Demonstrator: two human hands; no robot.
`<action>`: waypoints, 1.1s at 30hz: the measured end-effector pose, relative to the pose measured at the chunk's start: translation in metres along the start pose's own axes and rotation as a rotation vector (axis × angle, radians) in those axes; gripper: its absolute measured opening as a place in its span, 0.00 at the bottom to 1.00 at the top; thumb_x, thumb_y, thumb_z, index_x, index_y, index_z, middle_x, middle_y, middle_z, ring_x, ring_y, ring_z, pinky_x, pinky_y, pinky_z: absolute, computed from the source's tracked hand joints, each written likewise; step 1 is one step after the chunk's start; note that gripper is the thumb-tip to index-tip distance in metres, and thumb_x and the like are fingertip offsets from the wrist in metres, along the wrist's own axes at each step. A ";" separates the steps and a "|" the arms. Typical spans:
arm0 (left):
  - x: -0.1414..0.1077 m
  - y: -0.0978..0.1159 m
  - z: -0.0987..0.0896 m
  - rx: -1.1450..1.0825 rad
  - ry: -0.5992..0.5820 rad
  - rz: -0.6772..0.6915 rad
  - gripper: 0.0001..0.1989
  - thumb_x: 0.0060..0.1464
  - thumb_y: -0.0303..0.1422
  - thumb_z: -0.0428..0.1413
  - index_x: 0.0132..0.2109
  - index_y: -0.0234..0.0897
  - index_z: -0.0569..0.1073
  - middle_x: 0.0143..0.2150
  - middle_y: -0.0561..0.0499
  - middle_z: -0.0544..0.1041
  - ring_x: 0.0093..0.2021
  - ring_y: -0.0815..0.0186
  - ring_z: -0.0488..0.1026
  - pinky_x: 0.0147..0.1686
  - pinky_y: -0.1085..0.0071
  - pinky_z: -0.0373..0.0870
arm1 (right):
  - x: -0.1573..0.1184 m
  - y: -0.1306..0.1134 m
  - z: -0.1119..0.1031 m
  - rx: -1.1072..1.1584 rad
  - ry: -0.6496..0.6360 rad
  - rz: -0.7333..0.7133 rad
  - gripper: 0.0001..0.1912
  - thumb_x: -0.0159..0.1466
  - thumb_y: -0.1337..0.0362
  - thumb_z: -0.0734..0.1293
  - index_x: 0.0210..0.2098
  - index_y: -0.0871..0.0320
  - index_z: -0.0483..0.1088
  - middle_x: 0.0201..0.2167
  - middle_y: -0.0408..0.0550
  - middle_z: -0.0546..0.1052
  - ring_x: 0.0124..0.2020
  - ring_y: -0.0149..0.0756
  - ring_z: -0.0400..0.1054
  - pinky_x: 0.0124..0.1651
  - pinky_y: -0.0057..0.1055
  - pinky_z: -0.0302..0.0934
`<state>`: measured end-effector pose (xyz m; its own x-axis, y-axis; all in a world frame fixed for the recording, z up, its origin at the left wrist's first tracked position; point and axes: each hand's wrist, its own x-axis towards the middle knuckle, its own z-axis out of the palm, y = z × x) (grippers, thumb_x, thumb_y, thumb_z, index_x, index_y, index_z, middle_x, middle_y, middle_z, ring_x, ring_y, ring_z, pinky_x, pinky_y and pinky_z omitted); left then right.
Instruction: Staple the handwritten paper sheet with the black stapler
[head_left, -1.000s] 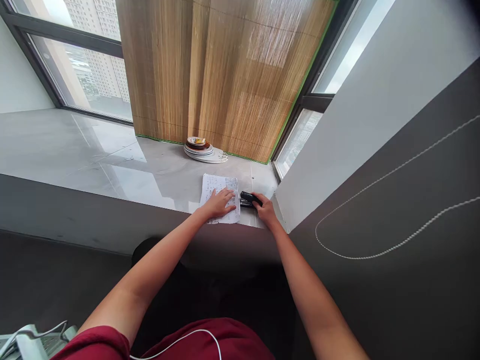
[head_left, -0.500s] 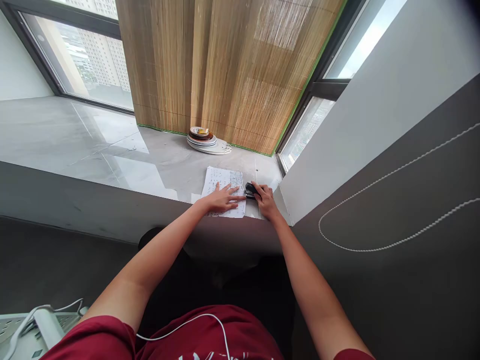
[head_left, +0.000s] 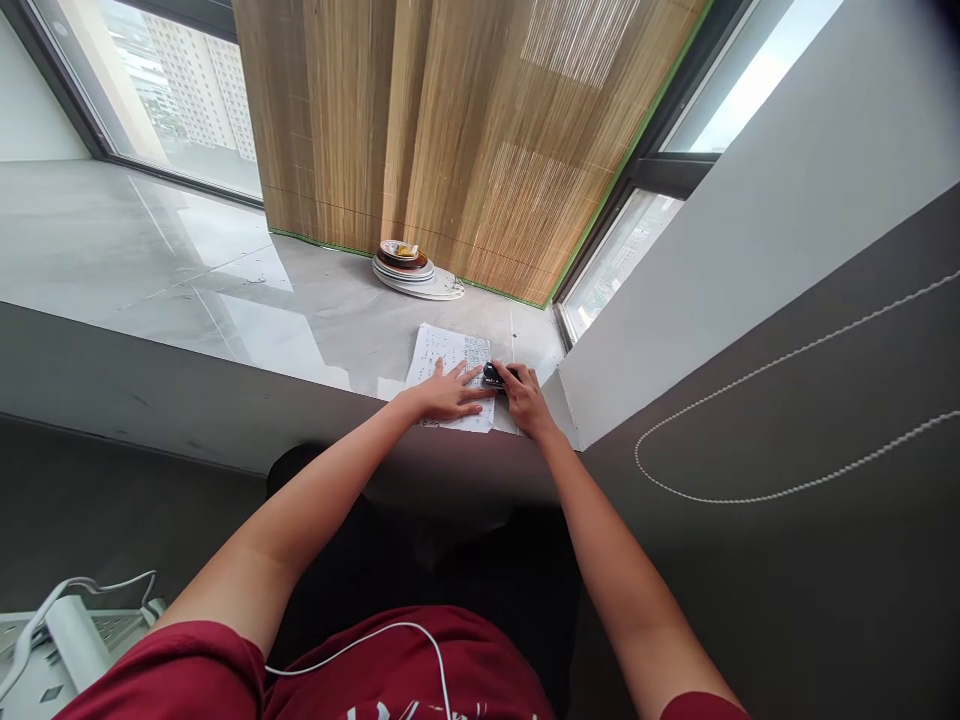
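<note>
Sheets of paper (head_left: 427,350) covered with writing lie near the front edge of the glossy ledge. My left hand (head_left: 448,392) rests flat on them with its fingers spread, pointing right. A black stapler (head_left: 492,375) sits at the right edge of the paper, and my right hand (head_left: 526,398) is closed around its back part. The stapler's front end reaches over the paper's edge, close to my left fingertips. My right fingers hide much of its body.
A stack of plates (head_left: 405,270) with a small yellow item on top stands at the back, before a bamboo blind (head_left: 442,130). A wall (head_left: 675,230) closes the right side; a bead chain (head_left: 697,498) hangs there. Lower left is a white appliance (head_left: 86,640) with a cable.
The stapler has shifted slightly left, farther over the edge of the paper, with my right hand on it. My left hand stays flat on the paper. The camera view has tilted a little.
</note>
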<state>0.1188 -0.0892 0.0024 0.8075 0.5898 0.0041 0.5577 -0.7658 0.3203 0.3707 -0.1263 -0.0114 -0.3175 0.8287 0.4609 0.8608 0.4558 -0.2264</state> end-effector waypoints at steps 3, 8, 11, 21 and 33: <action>0.000 0.000 0.000 0.003 0.001 -0.002 0.31 0.69 0.59 0.43 0.75 0.67 0.58 0.83 0.55 0.38 0.80 0.35 0.35 0.67 0.22 0.23 | 0.000 -0.001 0.001 -0.039 0.003 -0.011 0.29 0.77 0.65 0.53 0.74 0.41 0.59 0.59 0.52 0.69 0.58 0.49 0.63 0.65 0.48 0.64; 0.001 0.001 0.001 -0.001 0.013 -0.007 0.31 0.69 0.59 0.44 0.75 0.67 0.57 0.82 0.54 0.39 0.80 0.35 0.35 0.67 0.22 0.24 | 0.000 -0.002 0.003 -0.086 0.014 -0.026 0.28 0.77 0.65 0.53 0.73 0.43 0.62 0.59 0.53 0.70 0.58 0.49 0.62 0.65 0.48 0.63; 0.002 0.001 0.002 -0.005 0.010 -0.007 0.31 0.69 0.60 0.44 0.75 0.67 0.56 0.82 0.54 0.40 0.80 0.35 0.35 0.67 0.22 0.24 | 0.000 -0.002 0.003 -0.091 0.011 -0.024 0.28 0.77 0.65 0.53 0.73 0.42 0.62 0.59 0.53 0.69 0.58 0.49 0.62 0.65 0.48 0.62; 0.001 0.003 0.000 -0.025 0.010 -0.005 0.31 0.69 0.59 0.44 0.75 0.67 0.58 0.82 0.54 0.41 0.80 0.35 0.34 0.67 0.22 0.23 | 0.002 -0.009 -0.002 -0.103 -0.048 0.037 0.33 0.72 0.68 0.57 0.73 0.39 0.62 0.61 0.52 0.69 0.59 0.53 0.60 0.65 0.51 0.61; -0.002 0.007 -0.004 -0.012 -0.010 -0.021 0.30 0.69 0.58 0.45 0.74 0.67 0.59 0.83 0.54 0.35 0.80 0.37 0.33 0.68 0.23 0.24 | 0.008 -0.020 0.001 -0.171 -0.074 0.045 0.36 0.68 0.74 0.58 0.69 0.37 0.68 0.58 0.55 0.70 0.59 0.57 0.57 0.62 0.56 0.54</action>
<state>0.1206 -0.0943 0.0085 0.7974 0.6034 -0.0122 0.5725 -0.7499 0.3316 0.3509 -0.1280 -0.0036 -0.3003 0.8714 0.3880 0.9278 0.3613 -0.0934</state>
